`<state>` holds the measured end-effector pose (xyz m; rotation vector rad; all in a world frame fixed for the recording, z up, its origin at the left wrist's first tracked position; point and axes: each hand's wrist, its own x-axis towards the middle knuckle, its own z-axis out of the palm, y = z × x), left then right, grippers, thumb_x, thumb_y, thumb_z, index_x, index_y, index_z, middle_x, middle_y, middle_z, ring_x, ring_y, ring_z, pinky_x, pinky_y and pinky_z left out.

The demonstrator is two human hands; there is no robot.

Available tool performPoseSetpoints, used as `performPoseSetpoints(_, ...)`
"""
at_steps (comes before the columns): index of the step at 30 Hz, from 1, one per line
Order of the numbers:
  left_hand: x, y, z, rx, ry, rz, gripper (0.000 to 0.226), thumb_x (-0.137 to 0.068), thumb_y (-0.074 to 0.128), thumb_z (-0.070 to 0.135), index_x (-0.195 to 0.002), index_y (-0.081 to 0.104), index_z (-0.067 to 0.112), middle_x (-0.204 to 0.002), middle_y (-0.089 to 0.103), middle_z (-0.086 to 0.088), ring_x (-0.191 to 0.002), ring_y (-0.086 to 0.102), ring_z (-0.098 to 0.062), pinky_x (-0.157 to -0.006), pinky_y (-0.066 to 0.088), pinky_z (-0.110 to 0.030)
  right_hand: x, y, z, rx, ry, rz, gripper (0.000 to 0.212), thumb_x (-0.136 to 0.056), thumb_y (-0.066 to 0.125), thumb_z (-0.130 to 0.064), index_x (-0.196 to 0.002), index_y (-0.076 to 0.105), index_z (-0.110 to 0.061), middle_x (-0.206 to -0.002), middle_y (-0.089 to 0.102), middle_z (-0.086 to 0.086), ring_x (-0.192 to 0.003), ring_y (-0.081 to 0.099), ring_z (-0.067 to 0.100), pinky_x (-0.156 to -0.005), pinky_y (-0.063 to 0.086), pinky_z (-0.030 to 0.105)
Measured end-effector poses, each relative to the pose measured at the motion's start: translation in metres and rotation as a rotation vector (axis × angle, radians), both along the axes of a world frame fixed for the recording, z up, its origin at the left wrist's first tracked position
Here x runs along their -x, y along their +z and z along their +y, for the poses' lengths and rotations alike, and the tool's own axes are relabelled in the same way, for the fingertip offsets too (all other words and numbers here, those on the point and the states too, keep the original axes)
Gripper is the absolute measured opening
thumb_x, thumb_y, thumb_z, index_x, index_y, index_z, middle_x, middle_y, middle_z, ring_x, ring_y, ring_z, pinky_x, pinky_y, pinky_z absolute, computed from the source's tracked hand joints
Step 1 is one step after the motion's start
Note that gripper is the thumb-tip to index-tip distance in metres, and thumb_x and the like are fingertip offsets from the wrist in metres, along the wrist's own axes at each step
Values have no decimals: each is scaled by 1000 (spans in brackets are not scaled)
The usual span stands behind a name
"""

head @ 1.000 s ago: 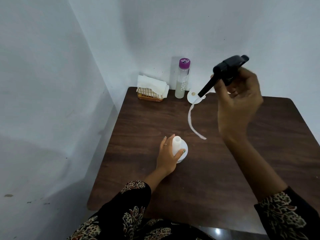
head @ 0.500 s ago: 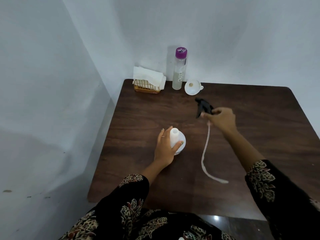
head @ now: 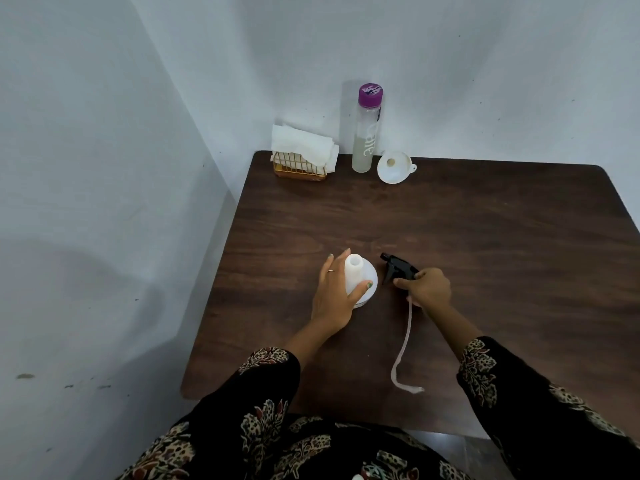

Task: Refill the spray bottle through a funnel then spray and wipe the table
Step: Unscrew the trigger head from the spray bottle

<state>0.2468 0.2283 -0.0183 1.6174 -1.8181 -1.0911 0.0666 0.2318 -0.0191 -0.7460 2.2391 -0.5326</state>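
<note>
Left grip [head: 332, 299] holds the open white spray bottle [head: 356, 278] upright on the surface [head: 485, 237]; right grip [head: 427, 287] clasps the black trigger head [head: 398, 270] just beside it

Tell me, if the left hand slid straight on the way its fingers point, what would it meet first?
Probably nothing soon. The left hand, holding the white bottle, points toward the table's far edge; the napkin basket looks roughly in that line, though depth is unclear.
</note>
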Motion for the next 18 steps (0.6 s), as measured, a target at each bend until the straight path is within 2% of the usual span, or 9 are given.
performPoseSetpoints(2, 0, 0, 0, -2, -2, -4, 71, -87, 62, 42, -147, 26, 28, -154, 27, 1, -146, 10, -13, -108, 32, -39, -3, -4, 0, 8, 15, 22, 36, -67, 82, -32, -63, 52, -12, -72, 66, 11, -69, 66, 27, -60, 53, 36)
performPoseSetpoints(5, -1, 0, 1, -14, -4, 8, 70, -88, 61, 40, -147, 25, 27, -154, 25, 2, -146, 10, -13, -108, 31, -37, -5, -6, 0, 5, 34, 44, 38, -67, 82, -37, -74, 54, -12, -79, 61, 9, -77, 61, 26, -58, 44, 32)
performPoseSetpoints(9, -1, -4, -1, 1, -6, 6, 69, -88, 60, 40, -146, 26, 25, -151, 32, 5, -142, 19, -16, -109, 35, -38, -4, -10, 0, -21, 49, 39, 49, -64, 82, -44, -88, 56, -11, -91, 65, 10, -85, 64, 28, -62, 47, 33)
performPoseSetpoints(12, -1, -4, -1, -3, -5, -4, 71, -88, 60, 39, -147, 23, 25, -151, 32, 6, -138, 24, -18, -104, 36, -34, -5, -5, 2, -25, 41, 35, 53, -64, 81, -46, -94, 50, -15, -96, 60, 6, -91, 61, 28, -68, 47, 35)
performPoseSetpoints(15, -1, -1, 0, 8, -19, -33, 72, -88, 61, 38, -147, 22, 25, -152, 29, 7, -137, 27, -20, -103, 37, -34, -4, -2, 4, -21, 43, 55, 53, -66, 78, -49, -96, 48, -17, -95, 57, 4, -91, 59, 26, -71, 46, 36)
performPoseSetpoints(18, -6, -2, 1, 18, -54, -38, 72, -85, 63, 39, -144, 23, 33, -155, 23, 9, -135, 29, -22, -103, 39, -38, -5, 4, 6, 7, 40, 91, 48, -74, 66, -56, -96, 50, -16, -90, 56, 1, -86, 55, 24, -71, 41, 32)
